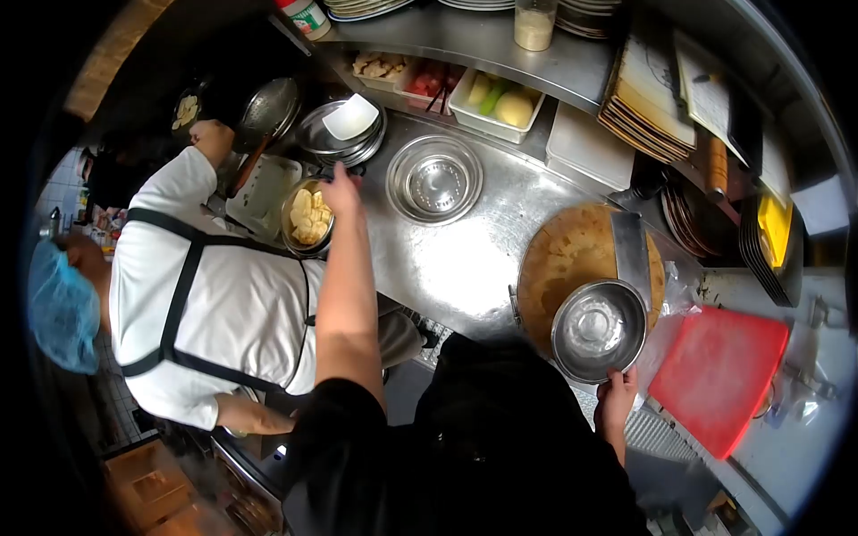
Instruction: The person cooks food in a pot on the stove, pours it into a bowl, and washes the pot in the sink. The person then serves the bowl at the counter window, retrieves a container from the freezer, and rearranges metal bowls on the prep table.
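My left hand (342, 192) is stretched out to the far left of the counter, its fingers closed on the rim of a metal bowl (308, 219) with pale yellow slices in it. Beside that bowl are stacked metal bowls (365, 146) with a white square dish (350, 117) on top. On the right, my right hand (617, 397) grips the near rim of an empty metal bowl (599, 330), held over the edge of a round wooden board (563, 255). A cleaver (632, 255) lies on the board, its lower end hidden behind the bowl.
A co-worker in a white shirt (223, 313) stands close on the left. Nested metal bowls (434, 180) rest on the steel counter (447, 268). A red cutting board (722, 380) is at the right. Food trays (497, 107) sit under the shelf (483, 40).
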The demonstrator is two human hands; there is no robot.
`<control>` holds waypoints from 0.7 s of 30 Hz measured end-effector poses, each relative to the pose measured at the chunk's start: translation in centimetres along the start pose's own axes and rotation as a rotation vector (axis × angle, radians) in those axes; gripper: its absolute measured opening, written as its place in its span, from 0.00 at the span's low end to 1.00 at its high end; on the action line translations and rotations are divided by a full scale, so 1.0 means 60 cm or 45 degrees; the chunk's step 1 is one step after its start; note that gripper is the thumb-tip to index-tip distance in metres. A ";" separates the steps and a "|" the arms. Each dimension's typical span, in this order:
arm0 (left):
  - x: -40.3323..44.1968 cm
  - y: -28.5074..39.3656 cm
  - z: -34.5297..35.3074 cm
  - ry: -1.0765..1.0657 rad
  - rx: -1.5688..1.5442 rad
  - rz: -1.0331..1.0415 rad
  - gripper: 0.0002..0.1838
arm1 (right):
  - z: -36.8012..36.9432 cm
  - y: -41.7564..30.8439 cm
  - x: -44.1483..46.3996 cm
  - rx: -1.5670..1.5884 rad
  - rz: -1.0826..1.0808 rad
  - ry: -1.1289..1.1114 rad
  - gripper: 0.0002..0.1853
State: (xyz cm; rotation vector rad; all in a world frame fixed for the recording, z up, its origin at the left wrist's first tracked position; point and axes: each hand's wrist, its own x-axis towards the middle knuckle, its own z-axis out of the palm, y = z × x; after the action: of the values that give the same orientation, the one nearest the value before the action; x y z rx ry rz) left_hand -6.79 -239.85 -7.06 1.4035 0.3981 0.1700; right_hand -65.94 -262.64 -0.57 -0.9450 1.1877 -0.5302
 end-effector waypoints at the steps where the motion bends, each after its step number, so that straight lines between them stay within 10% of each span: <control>1: 0.049 0.006 0.010 0.100 0.058 -0.092 0.24 | 0.012 0.000 -0.005 -0.011 -0.016 0.004 0.18; 16: 0.070 0.022 -0.033 -0.146 0.161 -0.054 0.14 | 0.095 -0.007 0.074 -0.239 -0.021 0.127 0.14; 21: -0.056 0.017 -0.088 -0.343 0.185 -0.204 0.05 | 0.114 -0.035 0.092 -1.001 -0.286 0.204 0.33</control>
State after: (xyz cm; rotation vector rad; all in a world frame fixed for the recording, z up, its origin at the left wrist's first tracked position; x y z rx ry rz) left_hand -11.71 -235.95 -6.12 1.5069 0.3017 -0.1810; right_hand -57.47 -265.77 -1.26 -1.7448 1.4754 -0.3097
